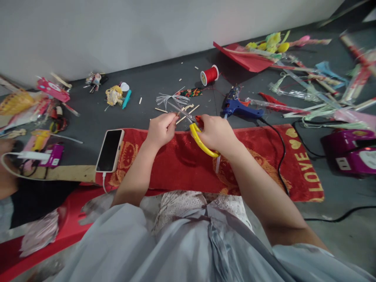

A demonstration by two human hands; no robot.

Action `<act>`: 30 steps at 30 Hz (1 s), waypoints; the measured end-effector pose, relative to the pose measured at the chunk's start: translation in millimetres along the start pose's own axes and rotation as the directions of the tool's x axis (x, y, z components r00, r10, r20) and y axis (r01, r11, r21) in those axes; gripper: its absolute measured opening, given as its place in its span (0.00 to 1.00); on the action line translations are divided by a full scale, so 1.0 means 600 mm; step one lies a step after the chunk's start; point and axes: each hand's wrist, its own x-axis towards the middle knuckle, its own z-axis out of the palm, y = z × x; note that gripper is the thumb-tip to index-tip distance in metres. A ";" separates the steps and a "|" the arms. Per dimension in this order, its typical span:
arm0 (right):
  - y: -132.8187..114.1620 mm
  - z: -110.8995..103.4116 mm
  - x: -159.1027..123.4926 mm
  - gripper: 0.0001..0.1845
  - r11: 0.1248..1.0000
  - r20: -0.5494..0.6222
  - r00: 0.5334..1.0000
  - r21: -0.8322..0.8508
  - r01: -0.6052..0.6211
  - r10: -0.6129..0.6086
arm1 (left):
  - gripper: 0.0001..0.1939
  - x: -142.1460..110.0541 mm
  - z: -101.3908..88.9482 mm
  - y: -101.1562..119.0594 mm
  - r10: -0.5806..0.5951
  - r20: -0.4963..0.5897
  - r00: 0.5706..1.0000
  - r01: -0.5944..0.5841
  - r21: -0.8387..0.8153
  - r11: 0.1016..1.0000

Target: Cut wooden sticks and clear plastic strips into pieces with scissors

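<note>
My right hand (216, 132) grips yellow-handled scissors (204, 145), whose blades point up and to the left. Close to the blades, my left hand (162, 129) is closed in a pinch; what sits between its fingertips is too small to make out. Just beyond both hands lie thin wooden sticks (188, 114), a fan of white strands (166, 99) and a floral cloth scrap (190, 92). Below the hands a red towel (182, 168) with gold patterns is spread along the table edge. A translucent stick (217, 164) shows under the scissors' handle.
A blue glue gun (242, 107) with a black cord lies right of my hands, behind it a red thread spool (209, 75). A phone (109, 150) is on the left. Craft pieces (320, 78) crowd the right. Another person's arm (7, 168) shows at far left.
</note>
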 end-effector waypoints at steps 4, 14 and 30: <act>0.003 0.000 0.001 0.20 1.000 0.011 1.000 0.004 0.011 -0.011 | 0.21 0.001 -0.002 -0.002 0.008 -0.004 1.000 -0.008 -0.019 1.000; 0.008 -0.004 0.007 0.17 0.995 0.034 0.999 0.104 -0.003 -0.001 | 0.20 0.001 0.000 0.005 0.028 0.037 0.999 -0.023 -0.125 0.992; 0.024 0.002 0.024 0.18 0.973 0.001 0.990 0.182 -0.139 0.141 | 0.14 0.015 0.010 -0.026 -0.444 0.134 0.886 0.414 0.204 0.887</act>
